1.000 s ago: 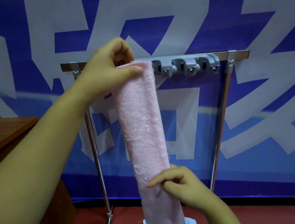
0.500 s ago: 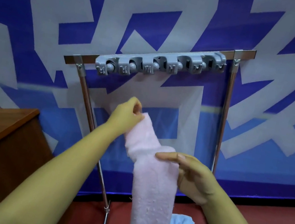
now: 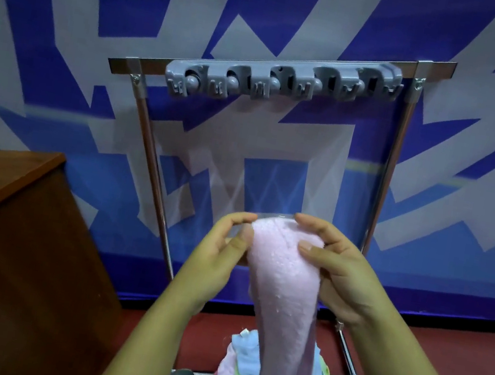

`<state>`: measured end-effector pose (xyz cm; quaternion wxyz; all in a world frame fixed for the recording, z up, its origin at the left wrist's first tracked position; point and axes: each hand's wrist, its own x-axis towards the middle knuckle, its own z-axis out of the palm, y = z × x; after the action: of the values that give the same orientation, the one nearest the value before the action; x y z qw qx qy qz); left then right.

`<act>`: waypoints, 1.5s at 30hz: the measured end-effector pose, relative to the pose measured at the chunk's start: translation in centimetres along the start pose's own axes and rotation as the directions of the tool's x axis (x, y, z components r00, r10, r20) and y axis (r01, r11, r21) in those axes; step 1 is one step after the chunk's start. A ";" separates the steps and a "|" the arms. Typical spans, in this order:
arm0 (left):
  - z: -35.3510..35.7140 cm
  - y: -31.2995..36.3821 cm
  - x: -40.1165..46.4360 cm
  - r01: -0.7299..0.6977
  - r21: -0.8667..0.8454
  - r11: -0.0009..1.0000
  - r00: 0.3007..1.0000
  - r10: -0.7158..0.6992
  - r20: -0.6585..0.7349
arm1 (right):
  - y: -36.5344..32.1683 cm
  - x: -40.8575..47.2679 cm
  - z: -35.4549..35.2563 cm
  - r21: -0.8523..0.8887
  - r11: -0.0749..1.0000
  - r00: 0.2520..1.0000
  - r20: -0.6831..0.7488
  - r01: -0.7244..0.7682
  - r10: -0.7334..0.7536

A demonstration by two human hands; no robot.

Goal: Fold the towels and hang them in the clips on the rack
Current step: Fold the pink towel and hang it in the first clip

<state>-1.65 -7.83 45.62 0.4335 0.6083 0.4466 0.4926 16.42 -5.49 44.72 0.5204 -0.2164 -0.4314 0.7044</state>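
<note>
A pink towel (image 3: pixel 282 299) hangs doubled over in a long strip, its folded top held at chest height well below the rack's bar. My left hand (image 3: pixel 218 258) pinches the left side of that fold. My right hand (image 3: pixel 340 270) grips the right side, thumb on the front. The metal rack (image 3: pixel 393 166) stands against the wall. Its grey strip of clips (image 3: pixel 281 82) runs along the top bar, and no towel hangs in any clip.
A heap of blue, green and pink towels (image 3: pixel 244 368) lies on the red floor at the rack's foot. A brown wooden cabinet (image 3: pixel 1 226) stands close on the left. A blue and white banner (image 3: pixel 70 24) covers the wall behind.
A second ago my left hand held the towel's top up at the clips. It has come down, the towel is folded in half, and both hands now hold the fold.
</note>
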 end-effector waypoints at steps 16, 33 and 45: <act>1.5 2.6 -0.2 -0.131 -0.277 0.952 0.990 0.139 0.012 | -2.0 0.5 0.6 0.370 0.928 0.998 0.061 -0.039 0.018; 0.2 5.2 0.5 -0.048 -0.386 0.921 0.999 0.044 -0.019 | -3.3 -1.9 2.3 -0.220 0.971 0.995 0.006 0.098 -0.100; -0.1 5.0 0.5 -0.056 -0.386 0.921 0.997 0.069 0.019 | -3.5 -1.3 3.5 -0.417 0.887 0.964 -0.079 0.200 -0.255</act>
<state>-1.10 -8.44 50.55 0.5359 0.5331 0.3143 0.5743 16.20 -7.76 49.34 0.5705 -0.3133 -0.5551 0.5179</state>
